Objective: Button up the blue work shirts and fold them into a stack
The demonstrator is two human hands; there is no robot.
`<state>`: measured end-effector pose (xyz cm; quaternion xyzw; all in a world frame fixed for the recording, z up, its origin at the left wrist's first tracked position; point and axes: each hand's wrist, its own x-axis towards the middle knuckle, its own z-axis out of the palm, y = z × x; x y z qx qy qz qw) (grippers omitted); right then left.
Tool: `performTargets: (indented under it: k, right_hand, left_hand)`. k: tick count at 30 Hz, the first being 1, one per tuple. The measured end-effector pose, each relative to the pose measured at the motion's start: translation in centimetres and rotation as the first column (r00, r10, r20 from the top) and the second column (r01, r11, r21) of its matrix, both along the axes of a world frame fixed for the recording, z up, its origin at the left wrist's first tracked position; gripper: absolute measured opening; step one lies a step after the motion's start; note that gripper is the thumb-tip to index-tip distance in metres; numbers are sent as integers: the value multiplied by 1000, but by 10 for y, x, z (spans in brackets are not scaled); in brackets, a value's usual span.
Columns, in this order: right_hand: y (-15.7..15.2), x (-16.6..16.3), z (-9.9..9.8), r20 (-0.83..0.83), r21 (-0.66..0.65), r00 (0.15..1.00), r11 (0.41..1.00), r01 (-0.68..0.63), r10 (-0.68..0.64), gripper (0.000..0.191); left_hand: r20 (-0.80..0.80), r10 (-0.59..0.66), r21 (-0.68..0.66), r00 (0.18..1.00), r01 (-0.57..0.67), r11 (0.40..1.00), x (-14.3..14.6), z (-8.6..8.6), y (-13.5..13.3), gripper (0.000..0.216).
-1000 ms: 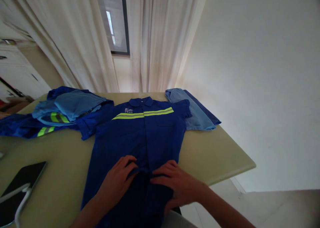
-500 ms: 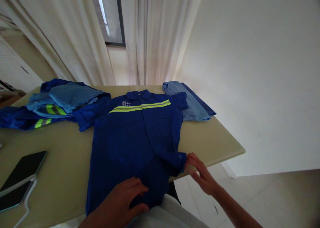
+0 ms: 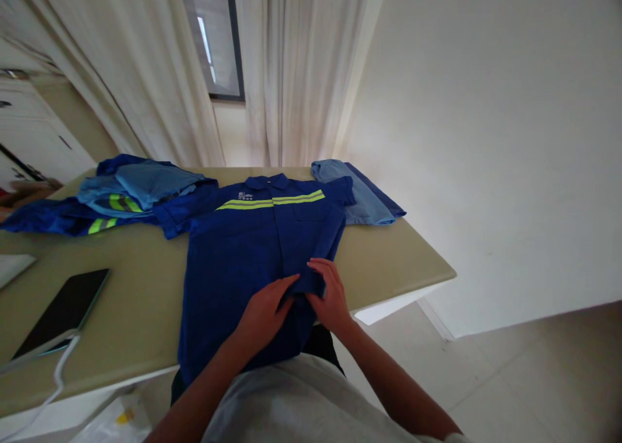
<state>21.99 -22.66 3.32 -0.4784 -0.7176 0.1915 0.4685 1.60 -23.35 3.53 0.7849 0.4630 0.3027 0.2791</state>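
A dark blue short-sleeved work shirt (image 3: 233,255) lies front side up, collar at the far side, with a yellow-green reflective stripe across its chest. Its lower end hangs over the near edge of the table. Near the hem, my left hand (image 3: 265,317) pinches the front opening's edge between thumb and fingers. My right hand (image 3: 333,297) grips the same front panel just to the right, its thumb under the cloth. The hands are close together, and the bit of fabric between them is lifted and folded; its underside is hidden.
Several crumpled blue garments with reflective bands (image 3: 140,187) are piled at the left. Folded light-blue cloth (image 3: 357,193) lies by the far right sleeve. A dark tablet-like device (image 3: 65,307) with a white cable (image 3: 61,372) sits on the table (image 3: 140,307). A white wall (image 3: 486,158) stands to the right.
My right hand has moved left and inward, bringing the shirt's front panel from the right side toward the middle. My left hand has moved forward to meet it and taken hold of the cloth.
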Motion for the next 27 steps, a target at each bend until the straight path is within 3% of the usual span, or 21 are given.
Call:
performTargets:
  k: [3, 6, 10, 14, 17, 19, 23, 27]
  right_hand:
    - [7, -14, -8, 24, -36, 992, 992, 122, -121, 72]
    - [5, -30, -21, 118, -70, 984, 987, 142, -133, 95]
    - [-1, -50, -31, 273, -124, 954, 979, 159, -120, 115]
    - [8, -51, -30, 429, -107, 893, 974, 199, -136, 87]
    - [22, -36, -25, 482, -77, 860, 969, 234, -169, 67]
    - [29, -23, -21, 454, -65, 872, 970, 236, -182, 60]
    - [34, -2, -17, 362, -30, 909, 972, 231, -205, 52]
    - [28, 21, -16, 323, 17, 865, 916, 401, -385, 52]
  left_hand:
    - [224, 216, -109, 950, -196, 975, -15, -4, 21, 34]
    - [393, 426, -219, 815, -367, 904, -26, -16, 34, 45]
    - [514, 534, -269, 671, -466, 843, -33, -30, 39, 52]
    - [519, 599, -233, 609, -574, 785, -36, -29, 34, 46]
    - [498, 576, -131, 648, -601, 788, -34, -24, 28, 41]
    - [484, 568, -75, 666, -615, 785, -31, -22, 24, 40]
    - [499, 612, -51, 613, -685, 727, -28, -21, 21, 36]
    - [510, 651, -62, 561, -731, 679, -29, -24, 23, 32]
